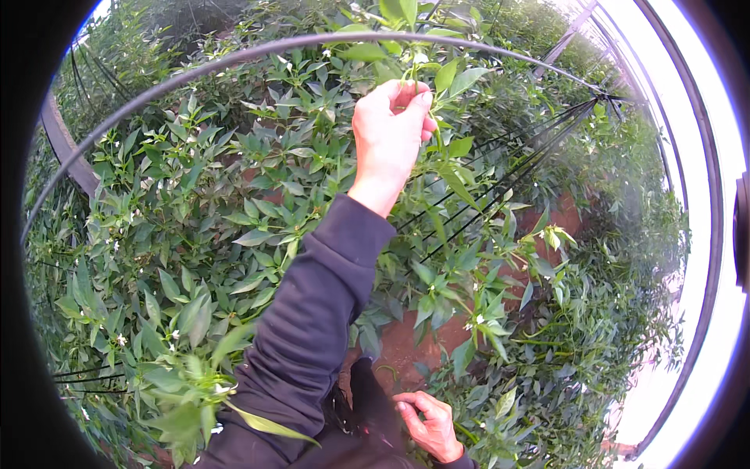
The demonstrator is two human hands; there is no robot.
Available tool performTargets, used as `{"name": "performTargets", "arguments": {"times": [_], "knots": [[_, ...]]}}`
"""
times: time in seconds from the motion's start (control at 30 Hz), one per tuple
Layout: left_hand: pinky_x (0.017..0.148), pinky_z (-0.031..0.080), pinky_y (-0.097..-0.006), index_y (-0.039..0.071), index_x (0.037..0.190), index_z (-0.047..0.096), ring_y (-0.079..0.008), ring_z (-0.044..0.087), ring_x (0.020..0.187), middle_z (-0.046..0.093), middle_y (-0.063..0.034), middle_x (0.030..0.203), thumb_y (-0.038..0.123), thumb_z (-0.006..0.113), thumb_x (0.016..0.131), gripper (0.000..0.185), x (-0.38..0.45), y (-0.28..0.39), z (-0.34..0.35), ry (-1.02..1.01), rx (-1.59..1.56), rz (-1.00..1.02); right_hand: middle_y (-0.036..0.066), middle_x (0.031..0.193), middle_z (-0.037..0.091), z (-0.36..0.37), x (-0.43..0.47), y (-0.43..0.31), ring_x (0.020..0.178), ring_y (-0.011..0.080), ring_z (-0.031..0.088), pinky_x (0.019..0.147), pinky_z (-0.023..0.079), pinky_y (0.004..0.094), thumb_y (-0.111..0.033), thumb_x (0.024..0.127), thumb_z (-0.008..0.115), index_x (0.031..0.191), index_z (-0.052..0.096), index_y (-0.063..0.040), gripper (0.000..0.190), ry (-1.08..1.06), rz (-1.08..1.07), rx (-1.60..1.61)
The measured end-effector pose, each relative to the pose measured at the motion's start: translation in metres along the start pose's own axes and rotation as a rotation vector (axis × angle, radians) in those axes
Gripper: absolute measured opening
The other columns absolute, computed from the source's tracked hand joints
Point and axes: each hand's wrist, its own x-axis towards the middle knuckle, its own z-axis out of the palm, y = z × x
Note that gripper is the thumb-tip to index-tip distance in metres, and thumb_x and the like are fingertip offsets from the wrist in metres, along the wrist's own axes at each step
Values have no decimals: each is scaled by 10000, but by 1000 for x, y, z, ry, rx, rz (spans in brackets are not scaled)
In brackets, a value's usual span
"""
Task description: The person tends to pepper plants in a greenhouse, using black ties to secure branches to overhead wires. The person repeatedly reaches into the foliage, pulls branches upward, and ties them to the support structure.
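My left hand (394,117) is raised at the top middle, thumb and fingers pinching a thin green stem of a pepper plant (463,79). Leaves of that shoot spread above and to the right of the fingers. My right hand (430,425) hangs low near my dark trousers, its fingers loosely curled, with nothing visible in it. Pepper foliage lies just to its right. Close to the camera at the lower left, a blurred pepper shoot (193,393) with a white flower and a long pale-green pepper (272,426) overlaps my left sleeve.
Dense pepper plants (193,193) with small white flowers surround me. Black strings (515,167) run diagonally to a knot at the upper right. A thin grey line or tube (304,40) arcs across the top. Reddish soil (416,343) shows between the rows; bright sheeting (697,88) borders the right.
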Motion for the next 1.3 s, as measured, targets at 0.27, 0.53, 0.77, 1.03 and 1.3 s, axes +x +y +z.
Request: {"name": "performTargets", "arguments": {"times": [0.27,0.53,0.77,1.03,1.3], "knots": [[944,489,-334,-54,1454,345,-214,562,1139,458,-190,1422,103,748,758,819,30,-15,72,-500,424,43,62,763,640,-109,40,30,669,108,608,596,467,243,-4,891,657,1025,693,-19,140,94,135,-42],[1138,335,-408,3,1526,202,-285,406,1363,319,-188,1516,167,788,744,991,39,-22,64,-782,378,61,69,743,618,-111,31,41,624,138,577,586,465,264,-14,885,658,1022,695,-29,143,-56,156,-76],[937,498,-365,-18,1437,359,-271,597,1069,470,-203,1291,165,729,784,773,38,-30,67,-492,820,326,72,739,601,-89,40,28,613,135,556,575,451,258,-2,885,652,1017,696,-23,141,-72,147,-54],[592,482,-218,16,1014,681,-55,584,619,642,-4,726,88,639,867,168,44,-21,41,-425,484,291,75,721,570,-68,47,7,585,144,518,554,436,264,0,884,653,1011,689,-19,134,-79,125,-107],[566,507,-250,-17,950,714,-101,616,591,679,-61,760,98,679,878,139,54,-6,31,-621,363,105,85,744,612,-47,30,4,635,166,587,598,472,274,7,878,654,1005,688,-15,132,-65,148,-74]]}}
